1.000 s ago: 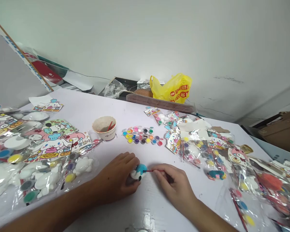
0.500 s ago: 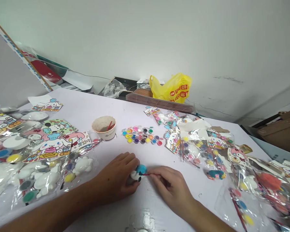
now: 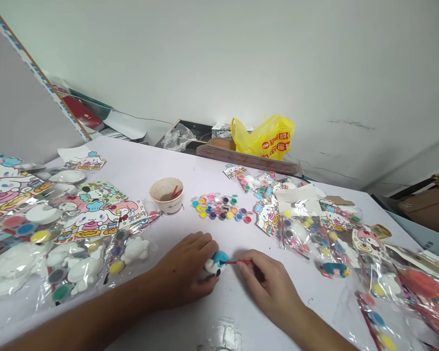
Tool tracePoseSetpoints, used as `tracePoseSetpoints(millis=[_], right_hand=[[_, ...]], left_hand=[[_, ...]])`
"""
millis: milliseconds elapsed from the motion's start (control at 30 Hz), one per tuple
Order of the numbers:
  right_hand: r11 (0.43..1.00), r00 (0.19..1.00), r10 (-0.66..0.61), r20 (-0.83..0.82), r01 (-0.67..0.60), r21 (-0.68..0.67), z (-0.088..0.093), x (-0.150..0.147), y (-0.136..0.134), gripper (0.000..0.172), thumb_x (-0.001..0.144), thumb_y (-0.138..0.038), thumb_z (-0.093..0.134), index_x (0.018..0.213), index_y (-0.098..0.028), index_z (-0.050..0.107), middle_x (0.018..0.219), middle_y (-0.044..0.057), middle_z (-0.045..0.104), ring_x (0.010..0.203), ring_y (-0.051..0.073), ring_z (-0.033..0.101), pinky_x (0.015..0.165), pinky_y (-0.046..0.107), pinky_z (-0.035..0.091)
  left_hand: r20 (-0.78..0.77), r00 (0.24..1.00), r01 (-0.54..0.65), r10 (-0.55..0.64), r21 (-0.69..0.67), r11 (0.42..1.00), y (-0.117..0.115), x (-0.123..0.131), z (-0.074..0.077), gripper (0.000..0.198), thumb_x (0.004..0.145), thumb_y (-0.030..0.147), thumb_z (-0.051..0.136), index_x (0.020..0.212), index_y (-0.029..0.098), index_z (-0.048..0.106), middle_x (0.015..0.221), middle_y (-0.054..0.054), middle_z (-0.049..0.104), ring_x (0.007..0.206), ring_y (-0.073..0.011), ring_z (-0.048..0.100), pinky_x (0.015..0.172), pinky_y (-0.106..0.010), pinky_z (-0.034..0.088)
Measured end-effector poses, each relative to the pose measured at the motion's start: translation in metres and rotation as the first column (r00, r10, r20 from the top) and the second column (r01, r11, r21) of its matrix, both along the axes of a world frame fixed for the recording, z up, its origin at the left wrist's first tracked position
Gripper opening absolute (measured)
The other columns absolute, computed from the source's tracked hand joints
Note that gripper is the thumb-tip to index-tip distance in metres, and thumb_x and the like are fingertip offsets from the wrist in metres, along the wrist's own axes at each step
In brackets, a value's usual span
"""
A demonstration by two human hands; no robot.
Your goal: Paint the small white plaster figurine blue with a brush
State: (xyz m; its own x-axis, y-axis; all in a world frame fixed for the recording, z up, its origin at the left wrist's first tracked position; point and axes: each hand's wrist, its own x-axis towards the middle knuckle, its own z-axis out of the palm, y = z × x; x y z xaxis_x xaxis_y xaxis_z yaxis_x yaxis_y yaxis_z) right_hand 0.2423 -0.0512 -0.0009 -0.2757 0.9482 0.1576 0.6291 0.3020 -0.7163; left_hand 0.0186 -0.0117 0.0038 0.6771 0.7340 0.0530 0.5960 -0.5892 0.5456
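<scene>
Held down on the white table, a small figurine (image 3: 219, 258) shows blue paint on top, white below and a black spot low down. My left hand (image 3: 190, 265) grips it from the left, fingers curled over and thumb in front, hiding part of it. Between the fingertips of my right hand (image 3: 265, 280) is a thin red paintbrush (image 3: 237, 262). Its dark tip touches the blue-and-white face of the figurine. Beyond both hands lies a cluster of little paint pots (image 3: 221, 207) in many colours.
A paper cup (image 3: 167, 204) with murky water and red brushes stands behind my left hand. Bagged white figurines (image 3: 82, 273) crowd the left. More packets (image 3: 296, 234) and a painted piece (image 3: 334, 269) lie on the right. A yellow plastic bag (image 3: 265, 139) sits by the wall.
The whole view has shifted, so everything appears slightly farther right. Both hands keep their hold, and the brush tip stays at the figurine.
</scene>
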Motion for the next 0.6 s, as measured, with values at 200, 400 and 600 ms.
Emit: tracePoseSetpoints(millis=[200, 400, 600], right_hand=[[0.993, 0.981, -0.114, -0.157, 0.106, -0.055, -0.001, 0.008, 0.003, 0.031, 0.102, -0.039, 0.035, 0.081, -0.021, 0.050, 0.062, -0.004, 0.042, 0.055, 0.013, 0.042, 0.052, 0.024, 0.035], [0.994, 0.993, -0.084, -0.084, 0.090, 0.068, 0.028, 0.002, 0.039, 0.022, 0.098, -0.036, 0.045, 0.089, -0.021, 0.058, 0.072, 0.000, 0.053, 0.062, 0.016, 0.048, 0.055, 0.026, 0.038], [0.966, 0.982, -0.012, 0.187, -0.037, 0.255, 0.079, -0.035, 0.100, 0.012, 0.089, -0.021, 0.050, 0.081, -0.020, 0.058, 0.074, 0.002, 0.059, 0.067, 0.016, 0.052, 0.060, 0.027, 0.038]], left_hand=[[0.001, 1.000, -0.006, 0.006, 0.034, 0.999, 0.000, 0.000, -0.002, 0.020, 0.075, 0.018, 0.058, 0.089, 0.021, 0.044, 0.095, -0.003, 0.050, 0.087, -0.0217, 0.044, 0.077, -0.034, 0.037], [-0.018, 1.000, 0.015, -0.014, 0.058, 0.998, 0.001, 0.000, 0.002, 0.020, 0.075, 0.021, 0.058, 0.087, 0.021, 0.041, 0.097, -0.005, 0.051, 0.089, -0.0229, 0.044, 0.077, -0.035, 0.037], [-0.006, 1.000, 0.013, -0.013, 0.066, 0.998, 0.001, 0.000, 0.001, 0.022, 0.074, 0.021, 0.059, 0.086, 0.021, 0.040, 0.097, -0.004, 0.051, 0.088, -0.0225, 0.044, 0.076, -0.035, 0.038]])
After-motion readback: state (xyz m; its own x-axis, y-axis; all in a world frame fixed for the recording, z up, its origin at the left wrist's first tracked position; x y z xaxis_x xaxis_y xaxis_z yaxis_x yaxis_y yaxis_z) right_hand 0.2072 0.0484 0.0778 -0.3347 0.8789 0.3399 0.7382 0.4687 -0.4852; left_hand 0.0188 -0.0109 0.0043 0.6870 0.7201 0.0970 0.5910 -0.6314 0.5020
